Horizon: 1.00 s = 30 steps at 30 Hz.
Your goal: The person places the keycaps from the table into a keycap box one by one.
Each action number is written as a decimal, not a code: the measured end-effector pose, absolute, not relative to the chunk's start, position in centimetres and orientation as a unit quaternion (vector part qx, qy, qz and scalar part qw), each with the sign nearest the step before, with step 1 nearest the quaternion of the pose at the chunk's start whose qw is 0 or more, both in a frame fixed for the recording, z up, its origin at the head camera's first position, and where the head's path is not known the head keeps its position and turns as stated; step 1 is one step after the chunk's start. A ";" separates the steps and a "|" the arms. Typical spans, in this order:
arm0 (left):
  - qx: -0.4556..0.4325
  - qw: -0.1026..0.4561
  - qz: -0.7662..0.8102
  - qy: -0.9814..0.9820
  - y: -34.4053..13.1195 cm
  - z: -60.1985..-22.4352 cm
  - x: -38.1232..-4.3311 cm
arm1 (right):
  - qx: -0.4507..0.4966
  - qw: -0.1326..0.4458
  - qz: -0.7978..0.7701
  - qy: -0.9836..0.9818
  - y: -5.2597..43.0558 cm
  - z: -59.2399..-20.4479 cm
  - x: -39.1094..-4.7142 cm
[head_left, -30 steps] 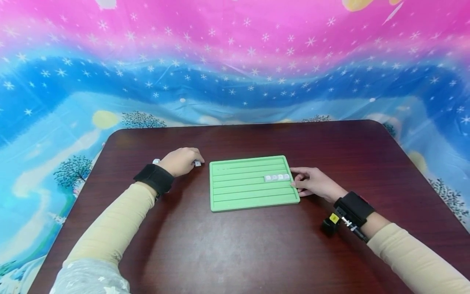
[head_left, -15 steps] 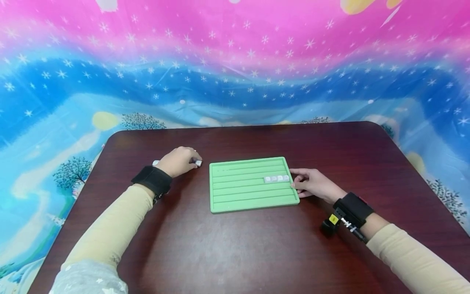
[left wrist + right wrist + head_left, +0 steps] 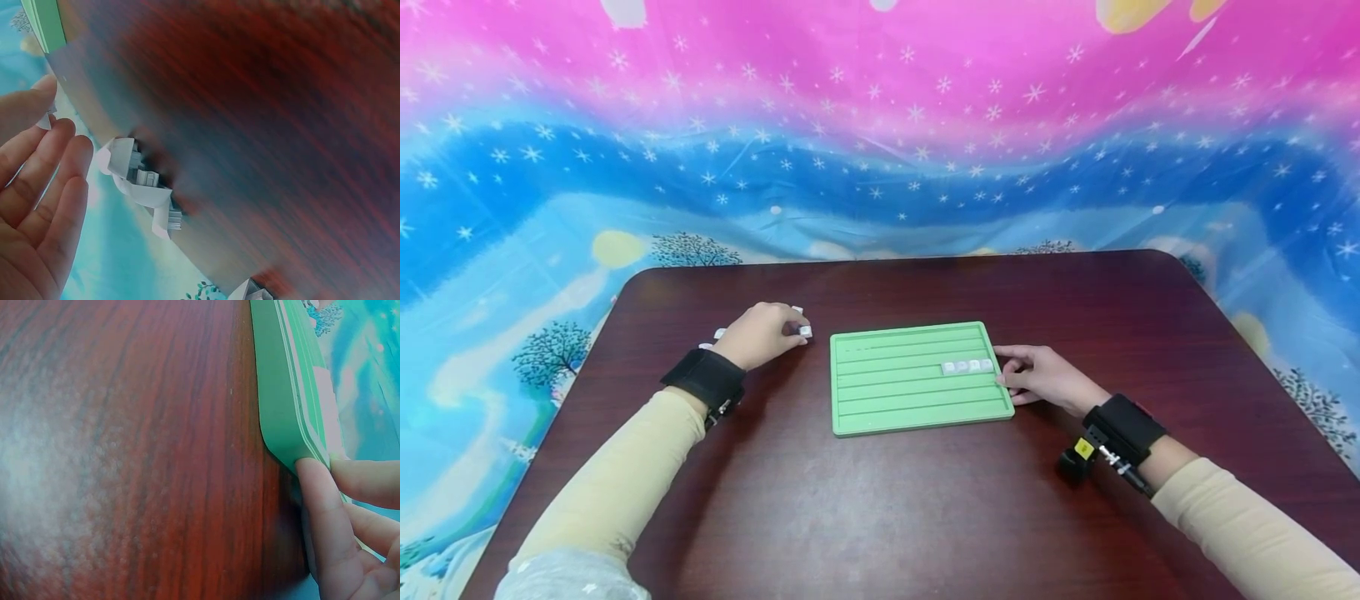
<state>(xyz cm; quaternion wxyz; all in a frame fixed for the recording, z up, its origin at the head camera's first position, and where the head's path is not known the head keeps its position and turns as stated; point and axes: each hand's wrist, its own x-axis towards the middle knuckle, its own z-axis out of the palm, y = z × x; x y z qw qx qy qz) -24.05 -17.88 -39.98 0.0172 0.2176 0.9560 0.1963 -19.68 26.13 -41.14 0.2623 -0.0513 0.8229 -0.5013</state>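
Note:
My left hand [image 3: 762,335] pinches a small white keycap [image 3: 805,332] between thumb and fingertips, left of the green ridged tray [image 3: 887,421]. In the left wrist view that keycap [image 3: 45,122] shows only in part, the thumb and fingers covering the rest. A short row of white keycaps [image 3: 966,367] lies in one groove at the tray's right side. At the tray's right edge, my right hand [image 3: 1045,375] grips the rim, thumb on top. The right wrist view shows its fingers [image 3: 322,494] against the tray's corner.
Loose keycaps [image 3: 145,181] with hollow undersides showing lie on the dark wooden table [image 3: 880,517] near my left hand. One keycap [image 3: 797,310] shows just beyond its fingers, others [image 3: 720,333] behind the wrist. A patterned cloth [image 3: 880,167] hangs behind the table.
My left hand has shifted slightly left and turned, so the pinched keycap shows more clearly. Additional loose keycaps have come into view around it. The right hand keeps its place at the tray.

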 end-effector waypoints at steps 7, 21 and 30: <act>0.228 0.002 0.201 0.953 -17.6 -39.7 -23.4 | -0.055 0.265 -0.502 0.821 26.2 -41.2 -19.6; 0.224 0.000 0.211 0.952 -16.1 -39.0 -22.7 | -0.054 0.262 -0.501 0.823 26.4 -41.4 -19.8; 0.223 0.000 0.217 0.950 -15.4 -39.0 -22.5 | -0.053 0.263 -0.500 0.823 26.4 -41.5 -19.9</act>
